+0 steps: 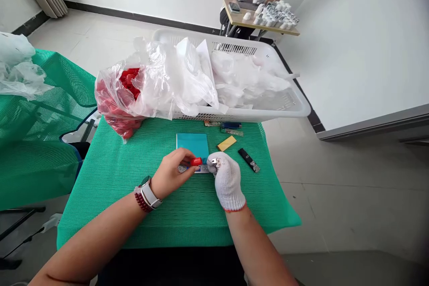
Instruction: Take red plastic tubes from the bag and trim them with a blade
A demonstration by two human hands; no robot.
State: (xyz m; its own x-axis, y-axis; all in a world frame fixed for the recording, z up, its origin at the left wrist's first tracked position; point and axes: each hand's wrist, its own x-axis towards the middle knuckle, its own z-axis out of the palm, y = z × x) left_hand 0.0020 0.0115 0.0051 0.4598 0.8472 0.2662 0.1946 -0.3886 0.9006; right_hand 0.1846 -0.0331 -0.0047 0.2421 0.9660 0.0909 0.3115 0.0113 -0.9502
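Between its thumb and fingers, my bare left hand (172, 172) pinches a small red cap (196, 161). Just right of it, my gloved right hand (228, 176) is closed around a small metal-tipped piece (214, 161); most of that piece is hidden by the fingers. The two held items are apart, a short gap between them. Under and behind the hands lies a flat device with a teal top (191, 143) and a white button strip along its front edge.
A white basket (291, 111) with plastic bags stands behind; a bag of red pieces (117, 107) hangs at its left. A yellow block (227, 143), a black tool (248, 160) and lighters (231, 125) lie on the green cloth (134, 214). Another person works at a small table (237, 20).
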